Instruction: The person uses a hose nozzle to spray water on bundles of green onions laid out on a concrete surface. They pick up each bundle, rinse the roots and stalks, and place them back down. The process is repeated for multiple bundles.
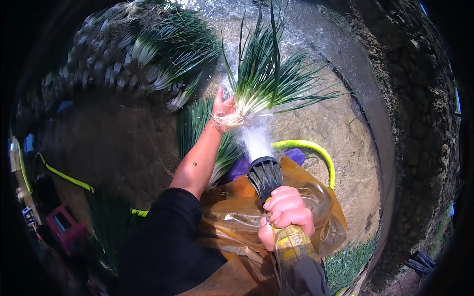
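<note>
My left hand holds a bunch of green onions, its white roots towards me and its green tops fanned out away from me. Part of that hand is hidden behind the stalks. My right hand is wrapped around the yellow taped grip just behind a black hose nozzle. A wide white jet of water leaves the nozzle and strikes the bunch near its base. Below my left forearm, more green onions lie on the ground beside a purple object, partly covered.
A large heap of green onions lies at the upper left. A yellow-green hose curves over the wet ground. An orange translucent apron covers my lap. A muddy water channel borders a dark earth bank. A pink plastic object stands lower left.
</note>
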Tool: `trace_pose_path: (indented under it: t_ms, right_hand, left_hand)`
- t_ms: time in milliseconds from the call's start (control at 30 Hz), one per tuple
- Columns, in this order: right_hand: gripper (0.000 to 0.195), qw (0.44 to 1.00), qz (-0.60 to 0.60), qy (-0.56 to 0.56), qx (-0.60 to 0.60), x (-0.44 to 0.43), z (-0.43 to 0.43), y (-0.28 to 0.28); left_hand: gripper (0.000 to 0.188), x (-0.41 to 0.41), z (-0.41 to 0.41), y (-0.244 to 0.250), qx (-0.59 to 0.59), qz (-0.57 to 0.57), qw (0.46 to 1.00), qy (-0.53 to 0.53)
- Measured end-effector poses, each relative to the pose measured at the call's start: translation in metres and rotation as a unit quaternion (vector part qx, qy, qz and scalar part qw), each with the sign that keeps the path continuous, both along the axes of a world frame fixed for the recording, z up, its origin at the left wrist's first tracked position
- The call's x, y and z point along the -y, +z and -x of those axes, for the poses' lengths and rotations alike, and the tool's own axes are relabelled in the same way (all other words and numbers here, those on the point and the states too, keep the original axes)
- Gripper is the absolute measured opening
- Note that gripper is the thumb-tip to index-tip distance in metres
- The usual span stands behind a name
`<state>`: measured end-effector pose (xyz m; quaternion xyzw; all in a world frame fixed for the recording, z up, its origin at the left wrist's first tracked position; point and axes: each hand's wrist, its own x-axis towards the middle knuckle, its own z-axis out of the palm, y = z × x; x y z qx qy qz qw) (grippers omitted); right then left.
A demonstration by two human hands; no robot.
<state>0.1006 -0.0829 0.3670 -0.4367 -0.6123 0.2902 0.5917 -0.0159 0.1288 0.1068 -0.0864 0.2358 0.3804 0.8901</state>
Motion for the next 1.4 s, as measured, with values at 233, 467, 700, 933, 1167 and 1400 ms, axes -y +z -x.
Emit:
trace_pose_path:
  t_ms: [233, 467, 700, 933, 1167, 1400]
  right_hand:
    - [0.032, 0.999, 0.023, -0.038, -0.009, 0.018, 0.004, -0.016]
    - [0.035, 0.998, 0.065, -0.024, -0.01, 0.007, 0.001, -0.016]
    - [0.038, 0.996, 0.049, -0.071, 0.025, 0.015, -0.012, -0.017]
    - [0.038, 0.998, 0.029, -0.049, 0.012, 0.014, -0.001, -0.013]
    - [0.036, 0.998, -0.035, -0.053, 0.011, 0.012, 0.004, -0.011]
    - [0.033, 0.993, 0.022, -0.086, 0.077, 0.019, -0.006, 0.003]
  left_hand:
    - [0.054, 0.071, -0.03, -0.082, -0.086, 0.005, 0.993, -0.084]
    - [0.03, 0.087, -0.04, -0.094, -0.364, -0.167, 0.906, -0.136]
    - [0.019, 0.114, -0.046, -0.112, -0.094, 0.026, 0.995, -0.039]
    - [0.023, 0.116, -0.037, -0.084, -0.207, -0.042, 0.974, -0.079]
    - [0.027, 0.122, -0.017, -0.115, -0.227, -0.023, 0.972, -0.062]
    - [0.043, 0.12, -0.019, -0.114, -0.1, 0.097, 0.989, -0.043]
